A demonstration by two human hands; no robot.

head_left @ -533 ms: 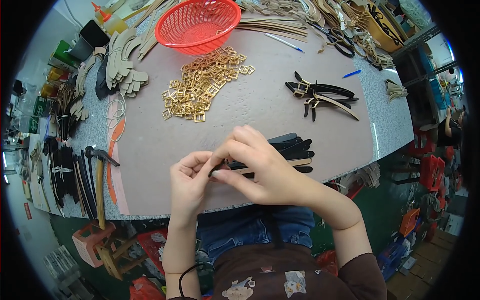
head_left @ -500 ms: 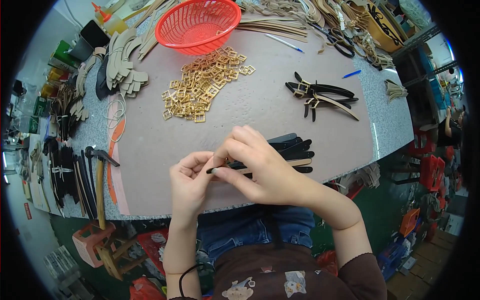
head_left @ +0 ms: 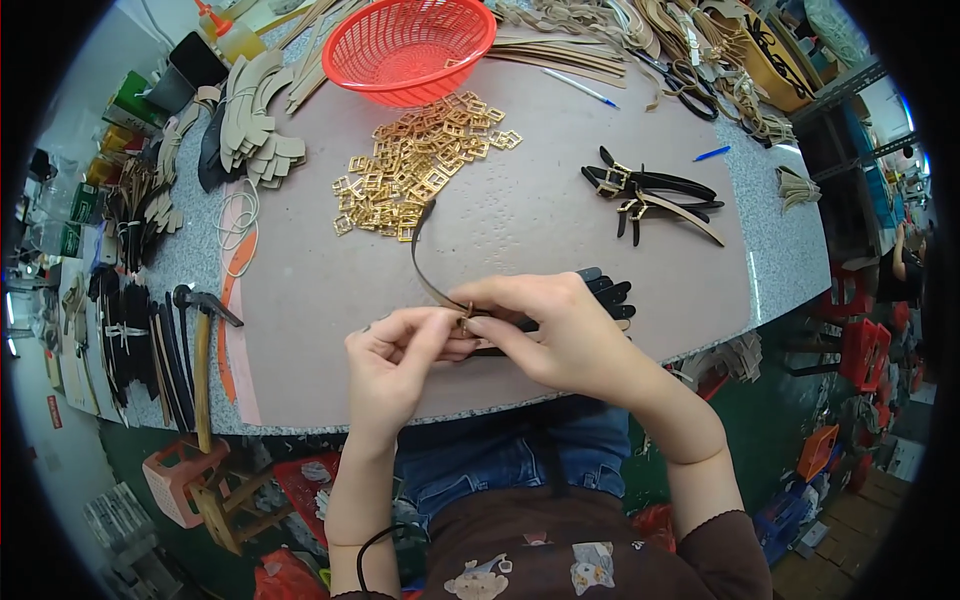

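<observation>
The left hand [head_left: 395, 355] and right hand [head_left: 555, 330] are meeting above the near edge of the desk [head_left: 520, 215], both closed in a fingertip pinch on a small gold buckle [head_left: 465, 318] that is sitting on a dark strap [head_left: 422, 255], whose free end is arching up and away. The buckle looks only partly fitted. Just behind the right hand, a stack of black straps [head_left: 610, 293] is lying. Farther out, a large heap of loose gold buckles [head_left: 420, 165] suggests much is left, while a few buckled straps [head_left: 650, 195] are resting to the right. A red basket [head_left: 410, 45] is standing beyond.
</observation>
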